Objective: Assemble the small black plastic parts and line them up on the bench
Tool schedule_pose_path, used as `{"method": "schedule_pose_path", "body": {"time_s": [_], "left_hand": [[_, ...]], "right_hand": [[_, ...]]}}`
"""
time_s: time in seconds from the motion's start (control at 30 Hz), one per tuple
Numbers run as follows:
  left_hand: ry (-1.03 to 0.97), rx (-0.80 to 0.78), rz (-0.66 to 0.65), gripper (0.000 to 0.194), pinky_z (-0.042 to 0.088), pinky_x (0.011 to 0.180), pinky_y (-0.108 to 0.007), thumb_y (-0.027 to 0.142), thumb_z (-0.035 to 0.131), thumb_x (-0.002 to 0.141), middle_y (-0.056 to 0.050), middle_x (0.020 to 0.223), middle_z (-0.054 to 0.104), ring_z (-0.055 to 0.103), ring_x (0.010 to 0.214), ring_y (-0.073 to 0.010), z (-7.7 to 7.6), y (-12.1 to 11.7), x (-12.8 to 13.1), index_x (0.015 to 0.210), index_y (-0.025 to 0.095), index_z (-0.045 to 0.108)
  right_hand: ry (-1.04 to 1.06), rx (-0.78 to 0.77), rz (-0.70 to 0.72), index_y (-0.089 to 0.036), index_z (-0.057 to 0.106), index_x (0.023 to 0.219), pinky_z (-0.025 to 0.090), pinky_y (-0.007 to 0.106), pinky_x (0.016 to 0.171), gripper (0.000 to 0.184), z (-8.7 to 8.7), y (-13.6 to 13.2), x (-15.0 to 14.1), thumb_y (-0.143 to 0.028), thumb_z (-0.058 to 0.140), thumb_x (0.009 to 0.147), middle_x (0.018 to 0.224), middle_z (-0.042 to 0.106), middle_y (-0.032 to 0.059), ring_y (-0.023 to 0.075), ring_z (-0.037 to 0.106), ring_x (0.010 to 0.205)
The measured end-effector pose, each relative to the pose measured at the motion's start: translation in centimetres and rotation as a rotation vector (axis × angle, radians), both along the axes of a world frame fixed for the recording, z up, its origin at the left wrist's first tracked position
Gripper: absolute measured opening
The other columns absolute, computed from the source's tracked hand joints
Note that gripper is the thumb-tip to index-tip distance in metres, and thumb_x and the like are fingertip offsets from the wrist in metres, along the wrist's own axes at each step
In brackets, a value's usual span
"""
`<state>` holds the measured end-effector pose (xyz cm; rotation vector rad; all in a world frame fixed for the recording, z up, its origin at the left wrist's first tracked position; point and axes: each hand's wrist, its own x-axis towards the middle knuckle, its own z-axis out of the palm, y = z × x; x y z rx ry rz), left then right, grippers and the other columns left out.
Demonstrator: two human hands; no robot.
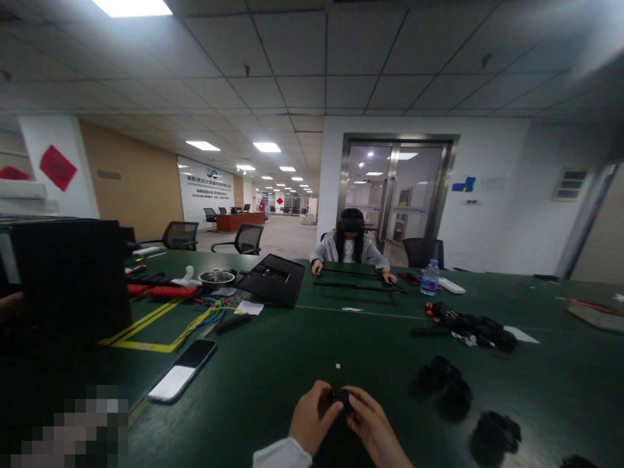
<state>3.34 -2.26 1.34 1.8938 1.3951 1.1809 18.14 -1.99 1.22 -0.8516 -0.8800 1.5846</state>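
Observation:
Close to the table's near edge, my left hand (pixel 311 416) and my right hand (pixel 373 419) meet around a small black part (pixel 341 398). The fingers of both hands are closed on it, hiding much of its shape, so I cannot tell its exact kind. A tiny pale scrap (pixel 338 366) lies just beyond my hands. To the right sit several black rounded pieces (pixel 453 388), with another black piece (pixel 497 430) nearer to me.
A phone (pixel 184 370) lies to the left, past it coloured wires (pixel 205 318) and a black panel (pixel 275 279). Across the green table (pixel 292 344), a person (pixel 350 244) in a headset holds a black frame (pixel 358 286). A water bottle (pixel 429 278) and a black heap (pixel 472 328) are on the right.

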Motion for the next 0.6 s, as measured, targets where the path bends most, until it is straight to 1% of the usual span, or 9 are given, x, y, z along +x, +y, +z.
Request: {"method": "schedule_pose_path", "body": {"time_s": [0.03,0.1,0.2,0.27,0.33,0.4,0.47,0.53,0.6], "left_hand": [[0.025,-0.034,0.036,0.02,0.042,0.058,-0.022,0.036,0.049,0.075,0.001,0.064,0.058,0.055,0.061,-0.0138,-0.09,0.04,0.03,0.079,0.019,0.057],[0.073,-0.071,0.078,0.03,0.04,0.052,-0.02,0.04,0.04,0.079,0.002,0.054,0.053,0.052,0.054,-0.0127,-0.25,0.15,0.07,0.066,0.018,0.055],[0.083,-0.037,0.095,0.039,0.039,0.052,-0.02,0.04,0.032,0.083,0.002,0.054,0.05,0.052,0.054,-0.0127,-0.37,0.32,0.11,0.058,0.018,0.051],[0.02,0.006,0.072,0.034,0.041,0.055,-0.021,0.04,0.033,0.083,0.0,0.062,0.052,0.053,0.06,-0.0134,-0.42,0.39,0.12,0.064,0.018,0.052],[-0.083,0.027,0.011,0.027,0.043,0.056,-0.022,0.038,0.036,0.082,-0.002,0.073,0.054,0.054,0.064,-0.0139,-0.51,0.41,0.11,0.078,0.017,0.053],[-0.163,0.044,-0.062,0.024,0.046,0.057,-0.024,0.036,0.038,0.081,-0.004,0.082,0.055,0.055,0.066,-0.0143,-0.6,0.37,0.1,0.091,0.017,0.051],[-0.188,0.103,-0.115,0.027,0.048,0.063,-0.027,0.034,0.045,0.078,-0.007,0.091,0.054,0.056,0.075,-0.0166,-0.62,0.28,0.1,0.098,0.017,0.05],[-0.185,0.172,-0.154,0.033,0.047,0.071,-0.03,0.031,0.052,0.074,-0.01,0.102,0.051,0.053,0.087,-0.0202,-0.57,0.19,0.12,0.104,0.018,0.05],[-0.191,0.183,-0.19,0.038,0.047,0.072,-0.031,0.025,0.054,0.071,-0.011,0.109,0.048,0.053,0.089,-0.0208,-0.51,0.13,0.17,0.108,0.018,0.049]], "right_hand": [[-0.024,0.014,0.019,-0.018,0.064,0.08,0.039,0.022,0.05,0.025,0.09,-0.08,-0.02,-0.03,0.068,0.059,0.072,0.061,0.0009,0.0091,0.051,0.054],[-0.056,0.037,0.044,-0.018,0.064,0.081,0.038,0.021,0.05,0.025,0.18,-0.19,-0.09,-0.029,0.068,0.059,0.071,0.06,0.0005,0.0082,0.05,0.053],[-0.067,0.057,0.052,-0.018,0.064,0.081,0.038,0.021,0.05,0.024,0.11,-0.21,-0.17,-0.029,0.068,0.059,0.073,0.059,0.0005,0.0079,0.05,0.052],[-0.058,0.048,0.041,-0.018,0.064,0.081,0.039,0.022,0.051,0.024,0.01,-0.16,-0.21,-0.03,0.067,0.06,0.073,0.059,0.0006,0.0086,0.05,0.053],[-0.049,0.032,0.029,-0.018,0.063,0.082,0.039,0.022,0.051,0.024,-0.08,-0.08,-0.25,-0.03,0.066,0.06,0.072,0.059,0.0003,0.0087,0.051,0.054],[-0.04,0.022,0.02,-0.018,0.063,0.081,0.038,0.021,0.05,0.024,-0.18,0.01,-0.27,-0.029,0.067,0.06,0.07,0.059,-0.0002,0.0082,0.05,0.052],[-0.017,0.01,-0.005,-0.018,0.063,0.08,0.038,0.021,0.049,0.023,-0.31,0.09,-0.29,-0.029,0.067,0.06,0.069,0.06,-0.0005,0.0079,0.05,0.051],[0.021,-0.01,-0.04,-0.018,0.063,0.078,0.039,0.021,0.051,0.023,-0.47,0.18,-0.26,-0.029,0.068,0.059,0.069,0.06,-0.0003,0.0085,0.051,0.053],[0.051,-0.028,-0.066,-0.018,0.063,0.077,0.04,0.022,0.051,0.023,-0.59,0.26,-0.21,-0.03,0.068,0.058,0.07,0.061,-0.0001,0.0094,0.052,0.055]]}}
